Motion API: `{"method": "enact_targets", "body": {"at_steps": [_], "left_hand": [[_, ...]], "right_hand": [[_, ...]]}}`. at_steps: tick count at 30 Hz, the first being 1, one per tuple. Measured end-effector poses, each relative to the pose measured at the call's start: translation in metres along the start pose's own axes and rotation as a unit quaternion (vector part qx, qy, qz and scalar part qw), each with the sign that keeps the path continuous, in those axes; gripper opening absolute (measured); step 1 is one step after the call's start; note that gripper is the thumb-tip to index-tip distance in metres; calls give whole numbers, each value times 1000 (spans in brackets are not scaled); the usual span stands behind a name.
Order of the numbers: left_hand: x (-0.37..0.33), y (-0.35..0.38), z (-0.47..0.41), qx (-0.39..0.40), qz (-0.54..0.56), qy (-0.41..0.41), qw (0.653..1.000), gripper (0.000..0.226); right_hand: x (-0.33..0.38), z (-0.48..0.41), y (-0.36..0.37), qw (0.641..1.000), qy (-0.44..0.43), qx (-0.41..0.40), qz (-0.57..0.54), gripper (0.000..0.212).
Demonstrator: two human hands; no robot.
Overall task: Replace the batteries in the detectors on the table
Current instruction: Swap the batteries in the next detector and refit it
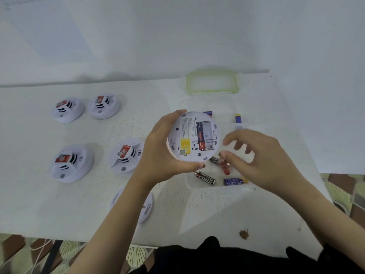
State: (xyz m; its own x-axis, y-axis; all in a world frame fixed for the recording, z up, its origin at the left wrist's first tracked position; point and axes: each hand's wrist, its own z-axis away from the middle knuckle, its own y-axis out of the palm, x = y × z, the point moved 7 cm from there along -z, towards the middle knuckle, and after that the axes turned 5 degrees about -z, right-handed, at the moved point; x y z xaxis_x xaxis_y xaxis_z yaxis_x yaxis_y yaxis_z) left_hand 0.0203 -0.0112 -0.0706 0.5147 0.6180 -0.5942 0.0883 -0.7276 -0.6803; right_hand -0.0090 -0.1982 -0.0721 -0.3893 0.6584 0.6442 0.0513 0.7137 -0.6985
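My left hand (158,153) grips a round white detector (189,139) turned underside up over the table. Its battery bay holds one dark battery (200,138), and the slot beside that is bare. My right hand (256,155), blurred, hovers just right of the detector and pinches a red battery (225,167) between thumb and fingers. Loose batteries lie in a clear plastic box (227,187) below: a black Eveready battery (205,177), a blue battery (234,181) and another blue one (238,118) farther back.
Several white detectors stand on the white table (59,204) at left, among them one (72,163) near and one (126,155) by my left wrist. A detached white cover (146,208) lies under my left forearm. A green-rimmed lid (212,82) sits at the back.
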Motion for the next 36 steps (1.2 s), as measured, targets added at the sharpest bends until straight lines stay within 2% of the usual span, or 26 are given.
{"method": "enact_targets", "body": {"at_steps": [2, 3, 5, 7, 10, 21, 26, 30, 36], "left_hand": [[-3, 2, 0, 13, 6, 4, 1000, 97], [-4, 3, -1, 19, 10, 6, 1000, 97], [-7, 5, -1, 29, 16, 10, 999, 97], [-11, 7, -2, 37, 21, 16, 999, 97], [-14, 10, -4, 50, 23, 24, 998, 98], [-16, 17, -2, 61, 24, 16, 998, 99], [-17, 23, 0, 73, 20, 12, 997, 101], [-17, 24, 1, 75, 15, 8, 997, 103], [-18, 23, 0, 77, 11, 4, 997, 102]], "right_hand": [[6, -7, -8, 999, -33, -31, 8, 42], [8, -11, -9, 998, -46, -22, 24, 53], [11, -18, -5, 997, -49, 32, 51, 70], [10, -24, -2, 994, -35, 86, 51, 78], [9, -27, 1, 991, -26, 125, 36, 80], [1, -28, -1, 992, 23, 121, -35, 77], [7, -25, 1, 986, -38, 151, 54, 79], [18, -25, 0, 978, -100, 132, 126, 76], [26, -28, 1, 970, -143, 113, 162, 74]]}}
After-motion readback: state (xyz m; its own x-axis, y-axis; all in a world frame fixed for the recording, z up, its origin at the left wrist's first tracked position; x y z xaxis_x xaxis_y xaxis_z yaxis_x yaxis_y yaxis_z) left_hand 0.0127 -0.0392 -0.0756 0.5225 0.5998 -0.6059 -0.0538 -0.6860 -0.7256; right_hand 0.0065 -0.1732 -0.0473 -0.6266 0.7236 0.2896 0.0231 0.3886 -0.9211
